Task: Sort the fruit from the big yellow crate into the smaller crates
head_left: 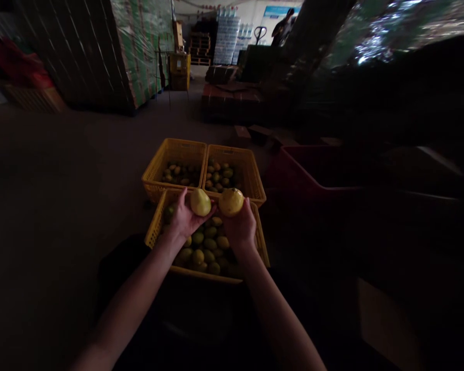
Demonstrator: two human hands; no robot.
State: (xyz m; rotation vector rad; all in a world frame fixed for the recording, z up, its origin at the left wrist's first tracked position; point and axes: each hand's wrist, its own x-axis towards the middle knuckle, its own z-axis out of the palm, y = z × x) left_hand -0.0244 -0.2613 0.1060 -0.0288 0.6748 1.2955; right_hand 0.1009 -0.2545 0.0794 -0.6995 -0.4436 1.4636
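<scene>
In my left hand (pixel 185 219) rests a pale yellow-green mango (pixel 200 202), cradled by the fingers and thumb. My right hand (pixel 240 224) grips a rounder yellow mango (pixel 231 202), its dark stem end facing up. The two fruits are side by side, a small gap apart, above the near yellow crate (pixel 212 277). Inside that crate lie many green and yellow mangoes (pixel 210 243), partly covered by my hands and forearms. The exact kind of fruit is hard to confirm in the dim light.
Behind stand two more yellow crates, the left (pixel 149 178) and the right (pixel 257 178), each holding fruit. A red bin (pixel 301 165) sits to the right. Wrapped pallet stacks (pixel 143 51) line the floor. A person (pixel 282 28) is far back, near a pallet jack handle (pixel 260 33).
</scene>
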